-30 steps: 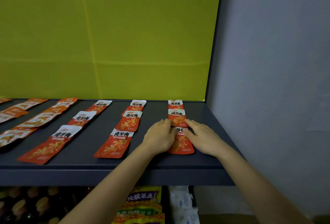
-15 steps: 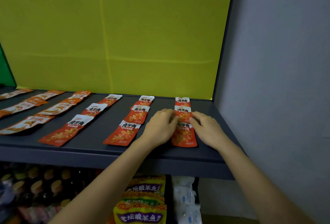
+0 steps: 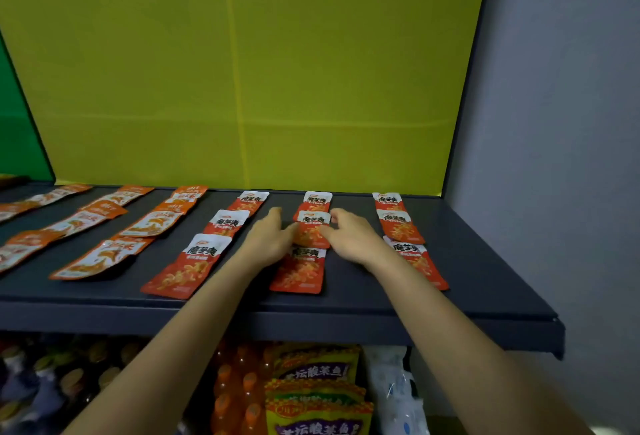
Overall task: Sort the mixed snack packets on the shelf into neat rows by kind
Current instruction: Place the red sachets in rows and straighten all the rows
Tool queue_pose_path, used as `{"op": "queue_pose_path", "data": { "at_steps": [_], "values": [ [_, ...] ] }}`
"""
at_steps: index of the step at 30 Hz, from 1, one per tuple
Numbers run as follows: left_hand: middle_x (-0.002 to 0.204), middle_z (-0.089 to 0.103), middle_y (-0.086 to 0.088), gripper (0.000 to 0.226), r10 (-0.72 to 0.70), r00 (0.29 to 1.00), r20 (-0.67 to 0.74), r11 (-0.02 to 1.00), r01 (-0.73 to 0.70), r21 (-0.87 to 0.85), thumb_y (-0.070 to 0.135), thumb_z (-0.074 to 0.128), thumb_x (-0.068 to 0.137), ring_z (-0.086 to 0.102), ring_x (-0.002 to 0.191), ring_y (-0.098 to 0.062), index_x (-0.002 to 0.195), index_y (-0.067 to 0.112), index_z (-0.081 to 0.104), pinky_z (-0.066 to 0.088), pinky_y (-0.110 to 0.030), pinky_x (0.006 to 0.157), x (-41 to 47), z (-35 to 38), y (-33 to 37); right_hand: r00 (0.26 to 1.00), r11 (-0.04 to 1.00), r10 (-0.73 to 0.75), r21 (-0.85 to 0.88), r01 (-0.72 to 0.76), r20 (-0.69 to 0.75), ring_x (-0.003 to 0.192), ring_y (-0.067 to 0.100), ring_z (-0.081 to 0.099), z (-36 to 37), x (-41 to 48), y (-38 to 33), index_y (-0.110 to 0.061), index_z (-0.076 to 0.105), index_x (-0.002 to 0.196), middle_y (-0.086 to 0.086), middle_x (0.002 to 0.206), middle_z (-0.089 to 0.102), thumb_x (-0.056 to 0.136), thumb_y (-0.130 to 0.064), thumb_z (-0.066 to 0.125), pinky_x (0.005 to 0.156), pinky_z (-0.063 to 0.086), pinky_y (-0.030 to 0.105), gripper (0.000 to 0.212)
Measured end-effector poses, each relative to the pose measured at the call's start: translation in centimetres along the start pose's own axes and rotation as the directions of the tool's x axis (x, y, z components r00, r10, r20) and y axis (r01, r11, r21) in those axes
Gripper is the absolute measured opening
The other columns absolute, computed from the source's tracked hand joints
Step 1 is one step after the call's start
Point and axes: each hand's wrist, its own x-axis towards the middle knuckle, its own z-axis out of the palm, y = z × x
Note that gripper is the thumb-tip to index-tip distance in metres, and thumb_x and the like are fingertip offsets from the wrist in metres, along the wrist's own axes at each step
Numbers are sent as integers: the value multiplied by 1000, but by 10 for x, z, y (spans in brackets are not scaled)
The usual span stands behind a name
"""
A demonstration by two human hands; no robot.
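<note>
Red snack packets with white tops lie in three rows running front to back on the dark shelf (image 3: pixel 485 282). The right row (image 3: pixel 398 223) and the left red row (image 3: pixel 227 223) have three packets each. My two hands flank the middle packet (image 3: pixel 311 232) of the centre row. My left hand (image 3: pixel 268 242) touches its left edge with its fingertips. My right hand (image 3: pixel 351 237) touches its right edge. The front packet (image 3: pixel 301 272) of that row lies just below my hands, the back one (image 3: pixel 317 200) just beyond them.
Orange-and-white packets (image 3: pixel 149 223) lie in further rows on the left half of the shelf. A yellow-green panel (image 3: pixel 242 71) backs the shelf and a grey wall (image 3: pixel 554 123) closes its right end. Bottles (image 3: pixel 235 396) and yellow-purple bags (image 3: pixel 315 396) stand on the level below.
Both hands have left the rightmost row and moved one row left, onto the centre row's middle packet. The view has swung left, showing more of the shelf.
</note>
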Motion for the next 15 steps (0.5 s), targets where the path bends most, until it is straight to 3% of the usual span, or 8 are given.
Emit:
{"op": "queue_pose_path", "data": {
  "at_steps": [4,10,15],
  "values": [
    [147,36,-18,58,-26,996,82,1000,26,1,28,41,97,38,134,-29,145,4,21,32,-33,105,17,-2,-2,990,989,128,-71,-132,-62,137,33,27,15,15,-3,-3,29,143,13,148,35,99,-28,37,107,30,41,51],
    [135,50,-14,41,39,995,87,983,-54,173,30,36,98,45,126,-30,131,6,40,30,-38,106,26,6,-4,976,989,130,-50,-141,-177,128,29,43,24,21,1,-5,42,135,12,139,48,98,-29,42,102,36,36,44],
    [135,52,-11,38,38,990,132,994,-51,92,28,38,97,51,121,-31,130,11,41,30,-41,110,27,3,-5,974,994,79,-54,-92,-210,126,29,47,27,17,-4,-6,46,134,12,136,52,96,-23,46,100,38,35,41]
  ]
}}
